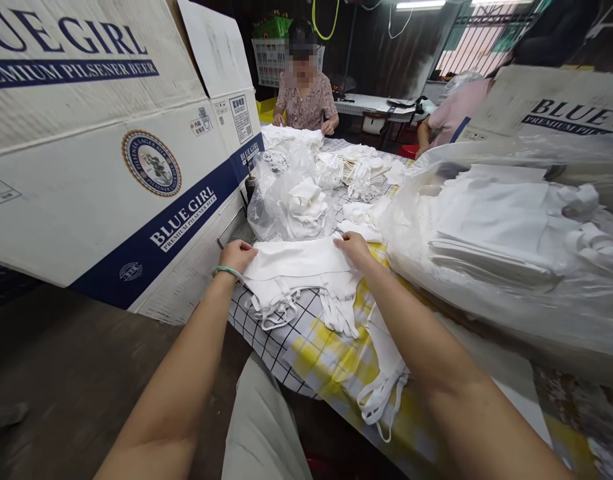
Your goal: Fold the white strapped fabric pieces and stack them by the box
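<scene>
Head view. Dim workshop, bench (306,353) under checked yellow cloth. Left hand (238,255) and right hand (354,247) pinch the far corners of a white cloth piece (296,267) at bench centre, likely pulling it flat and square. Straps (276,310) trail toward 6 o'clock. Beer carton (111,153) at 9 o'clock; bagged white stack (506,233) at 3 o'clock. Fingertips partly hidden under fabric; seated person (306,93) at 12 o'clock, work unclear.

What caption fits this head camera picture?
Both hands, left hand and right hand, press a white cloth piece on the checked tablecloth.
</scene>
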Available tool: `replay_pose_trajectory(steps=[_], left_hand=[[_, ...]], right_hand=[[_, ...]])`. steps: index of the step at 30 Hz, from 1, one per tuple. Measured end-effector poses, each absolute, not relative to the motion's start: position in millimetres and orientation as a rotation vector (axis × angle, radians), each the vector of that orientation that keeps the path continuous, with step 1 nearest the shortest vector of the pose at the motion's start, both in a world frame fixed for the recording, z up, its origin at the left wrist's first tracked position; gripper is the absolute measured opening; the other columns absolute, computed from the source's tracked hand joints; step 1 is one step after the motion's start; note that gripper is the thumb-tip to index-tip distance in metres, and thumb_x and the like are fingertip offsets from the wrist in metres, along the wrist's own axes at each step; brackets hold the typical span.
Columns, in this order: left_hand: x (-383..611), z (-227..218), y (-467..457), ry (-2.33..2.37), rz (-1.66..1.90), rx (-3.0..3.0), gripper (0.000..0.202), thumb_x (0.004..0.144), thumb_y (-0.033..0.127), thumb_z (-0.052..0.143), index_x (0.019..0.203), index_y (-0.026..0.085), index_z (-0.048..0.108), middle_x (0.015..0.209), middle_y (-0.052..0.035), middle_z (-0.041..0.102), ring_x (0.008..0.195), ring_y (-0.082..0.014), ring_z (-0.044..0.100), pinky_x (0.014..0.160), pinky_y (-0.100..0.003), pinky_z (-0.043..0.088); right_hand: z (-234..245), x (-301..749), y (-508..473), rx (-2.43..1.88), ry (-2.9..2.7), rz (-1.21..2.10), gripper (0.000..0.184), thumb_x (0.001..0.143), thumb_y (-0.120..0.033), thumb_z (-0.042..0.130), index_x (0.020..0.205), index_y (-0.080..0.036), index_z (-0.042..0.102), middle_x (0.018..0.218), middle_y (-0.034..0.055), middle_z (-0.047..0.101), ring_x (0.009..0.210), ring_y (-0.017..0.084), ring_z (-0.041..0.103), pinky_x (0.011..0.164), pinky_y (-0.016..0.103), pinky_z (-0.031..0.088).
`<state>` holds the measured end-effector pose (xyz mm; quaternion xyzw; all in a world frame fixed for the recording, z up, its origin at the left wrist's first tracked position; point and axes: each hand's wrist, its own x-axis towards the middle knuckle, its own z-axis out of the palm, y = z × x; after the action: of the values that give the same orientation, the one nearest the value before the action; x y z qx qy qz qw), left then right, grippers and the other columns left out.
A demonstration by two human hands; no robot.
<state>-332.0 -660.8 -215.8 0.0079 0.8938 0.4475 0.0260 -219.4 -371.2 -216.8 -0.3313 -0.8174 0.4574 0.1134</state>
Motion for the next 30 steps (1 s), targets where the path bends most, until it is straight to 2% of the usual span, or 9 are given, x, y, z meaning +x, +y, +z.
replay_pose_trajectory(steps=[4,8,11,14,16,19,24,27,30], left_hand=[[-333,-214,-654,2.770,1.345,-0.017,0.034,0.047,0.019,0.075,0.078,0.017,0.063,0.081,-0.0062,0.068,0.091,-0.0270,0.063,0.086,-0.038,0.046],[-327,-206,-661,2.653,1.493,-0.031,0.043,0.050,0.014,0.070,0.092,0.014,0.064,0.085,-0.0063,0.068,0.085,-0.0225,0.065,0.079,-0.033,0.049],[-313,-186,-678,2.447,1.730,0.018,0.034,0.055,0.018,0.070,0.088,0.013,0.065,0.083,-0.0049,0.067,0.078,-0.0174,0.064,0.073,-0.029,0.051],[-291,-155,-696,2.025,2.089,0.096,0.032,0.052,0.016,0.075,0.082,0.014,0.064,0.082,-0.0041,0.067,0.075,-0.0145,0.063,0.067,-0.025,0.052],[-273,-132,-704,1.820,2.204,0.180,0.040,0.052,0.012,0.077,0.089,0.016,0.065,0.088,-0.0044,0.068,0.077,-0.0141,0.064,0.065,-0.023,0.052],[-245,-98,-704,1.678,2.200,0.319,0.047,0.058,0.011,0.076,0.103,0.020,0.065,0.096,-0.0045,0.069,0.079,-0.0134,0.064,0.064,-0.021,0.053],[-187,-69,-676,1.609,2.333,0.634,0.031,0.067,0.017,0.076,0.097,0.014,0.069,0.078,-0.0029,0.068,0.068,-0.0099,0.061,0.061,-0.018,0.051],[-143,-71,-657,1.633,2.475,0.808,0.034,0.065,0.015,0.078,0.098,0.012,0.070,0.058,0.0037,0.057,0.052,-0.0046,0.052,0.052,-0.013,0.046],[-101,-80,-646,1.562,2.398,0.856,0.040,0.066,0.016,0.078,0.105,0.012,0.070,0.048,0.0077,0.046,0.044,-0.0019,0.041,0.046,-0.011,0.041]], right_hand=[[-215,-214,-378,-0.872,-2.296,1.452,0.018,0.069,-0.032,0.061,0.081,-0.018,0.058,0.068,-0.0023,0.057,0.059,0.012,0.050,0.055,0.023,0.039],[-202,-205,-386,-0.681,-2.177,1.591,0.029,0.075,-0.036,0.055,0.095,-0.017,0.061,0.084,0.0013,0.066,0.076,0.014,0.060,0.067,0.024,0.046],[-177,-190,-394,-0.433,-1.952,1.751,0.033,0.074,-0.042,0.059,0.095,-0.017,0.063,0.087,0.0015,0.068,0.084,0.015,0.062,0.075,0.025,0.048],[-142,-167,-404,-0.272,-1.751,1.842,0.036,0.070,-0.044,0.067,0.094,-0.018,0.062,0.085,0.0005,0.068,0.082,0.014,0.063,0.076,0.026,0.050],[-115,-145,-411,-0.211,-1.696,1.870,0.036,0.069,-0.045,0.070,0.094,-0.020,0.062,0.084,-0.0007,0.068,0.081,0.014,0.063,0.075,0.026,0.051],[-77,-104,-421,-0.160,-1.672,1.861,0.034,0.070,-0.046,0.072,0.092,-0.023,0.061,0.082,-0.0022,0.067,0.079,0.014,0.064,0.072,0.026,0.053],[-42,-5,-422,-0.202,-1.665,1.630,0.025,0.078,-0.045,0.068,0.089,-0.024,0.063,0.077,-0.0034,0.064,0.076,0.013,0.064,0.066,0.024,0.052],[-42,71,-419,-0.297,-1.596,1.403,0.022,0.080,-0.044,0.067,0.089,-0.025,0.064,0.080,-0.0045,0.065,0.079,0.011,0.064,0.070,0.023,0.052],[-54,145,-421,-0.439,-1.511,1.265,0.023,0.077,-0.043,0.071,0.088,-0.024,0.065,0.081,-0.0050,0.067,0.078,0.011,0.064,0.070,0.023,0.051]])
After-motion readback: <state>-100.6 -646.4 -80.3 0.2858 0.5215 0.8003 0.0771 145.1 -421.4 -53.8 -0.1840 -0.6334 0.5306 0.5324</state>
